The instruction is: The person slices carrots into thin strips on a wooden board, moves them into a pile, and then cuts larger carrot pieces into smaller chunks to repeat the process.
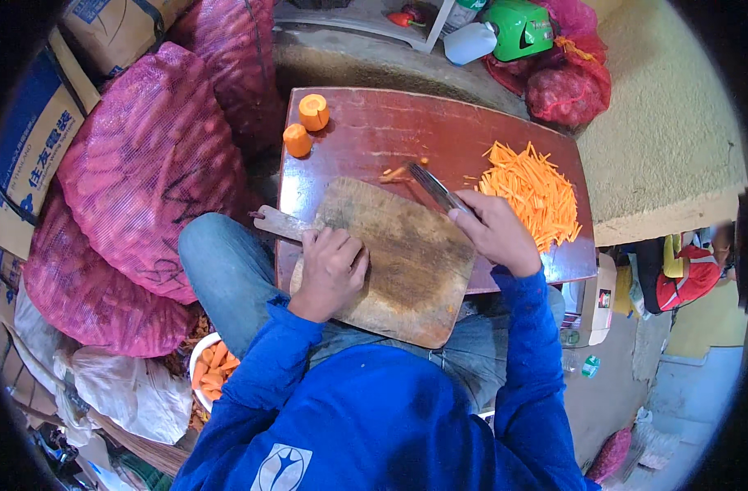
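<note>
A worn wooden cutting board [406, 262] lies tilted across the near edge of a red-brown table, its handle pointing left. My left hand [331, 272] is closed on the board's left side, close to the handle, with fingers curled over the wood. In my right hand [500, 231] is a knife [436, 188], its blade reaching up and left past the board's far edge. Some carrot scraps [394, 173] lie near the blade tip. To the right of the knife sits a heap of carrot strips [531, 194]. Two carrot chunks, one tall [313, 112] and one short [297, 140], stand at the far left.
The table [374, 123] stands before my knees. Pink mesh sacks [149, 172] and cardboard boxes [38, 131] crowd the left. By my left leg is a white tub [198, 360] of carrot pieces [215, 368]. A green container [517, 29] and a red mesh bag [566, 90] sit beyond the table.
</note>
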